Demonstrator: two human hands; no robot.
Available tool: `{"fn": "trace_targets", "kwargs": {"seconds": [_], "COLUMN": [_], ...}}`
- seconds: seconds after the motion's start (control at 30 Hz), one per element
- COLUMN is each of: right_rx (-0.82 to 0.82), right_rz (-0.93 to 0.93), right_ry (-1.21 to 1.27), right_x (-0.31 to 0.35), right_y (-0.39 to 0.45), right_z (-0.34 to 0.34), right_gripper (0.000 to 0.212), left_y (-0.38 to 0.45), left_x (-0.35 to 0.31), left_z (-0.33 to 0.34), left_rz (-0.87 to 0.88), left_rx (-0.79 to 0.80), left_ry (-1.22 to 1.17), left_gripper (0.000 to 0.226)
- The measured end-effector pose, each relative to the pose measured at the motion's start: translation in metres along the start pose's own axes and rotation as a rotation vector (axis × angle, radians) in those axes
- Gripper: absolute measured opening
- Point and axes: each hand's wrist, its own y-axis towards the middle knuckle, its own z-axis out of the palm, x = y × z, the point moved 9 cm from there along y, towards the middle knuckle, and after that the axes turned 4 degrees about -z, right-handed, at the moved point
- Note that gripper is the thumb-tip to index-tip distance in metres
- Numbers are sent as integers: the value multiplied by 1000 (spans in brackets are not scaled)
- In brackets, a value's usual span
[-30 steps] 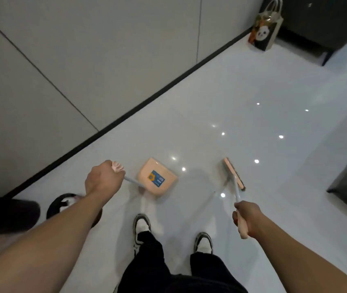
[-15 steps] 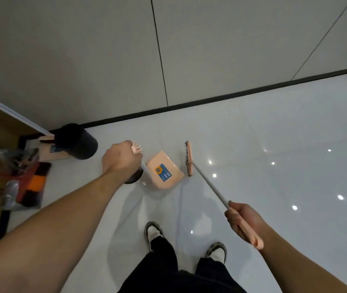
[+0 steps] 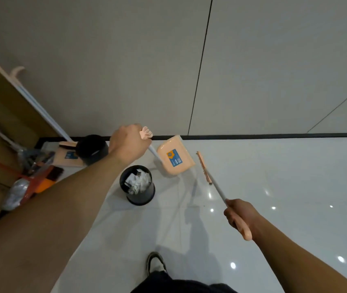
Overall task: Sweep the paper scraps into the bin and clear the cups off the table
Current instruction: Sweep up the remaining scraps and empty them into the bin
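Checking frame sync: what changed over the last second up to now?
The view swung left toward the wall: a black bin holding paper scraps now shows, with a second bin and stored tools behind it. The dustpan came up beside the bin, and the broom head closed in on the pan. Unchanged: left hand grips the dustpan handle, right hand grips the broom handle.
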Motion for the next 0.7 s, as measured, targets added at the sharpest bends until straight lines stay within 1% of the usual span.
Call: {"fn": "trace_targets", "kwargs": {"seconds": [0.1, 0.2, 0.27, 0.33, 0.43, 0.53, 0.6, 0.63, 0.7], "right_rx": [-71, -117, -150, -187, -228, -210, -186, -165, -108], "right_rz": [-4, 10, 4, 3, 4, 42, 76, 93, 116], "right_ry": [-53, -88, -104, -144, -206, -225, -214, -215, -236], "right_x": [3, 6, 8, 10, 12, 13, 15, 17, 22], "right_y": [6, 13, 19, 27, 46, 77, 99, 110, 126], "right_z": [-6, -22, -38, -57, -86, -113, -129, -135, -142], "right_gripper": [22, 19, 16, 14, 13, 14, 13, 13, 11], "left_y": [4, -1, -10, -22, -43, -64, -78, -86, -98], "left_x": [6, 0, -5, -10, -30, -48, -61, -65, -69], "left_z": [0, 17, 39, 67, 112, 159, 189, 201, 213], "left_rz": [-13, -31, -54, -78, -58, -106, -97, -102, -175], "left_rx": [-12, 22, 79, 147, 233, 325, 389, 413, 399], "left_ry": [-44, -10, 5, -28, 11, 64, 157, 214, 236], "left_gripper": [26, 24, 22, 21, 17, 15, 12, 14, 19]}}
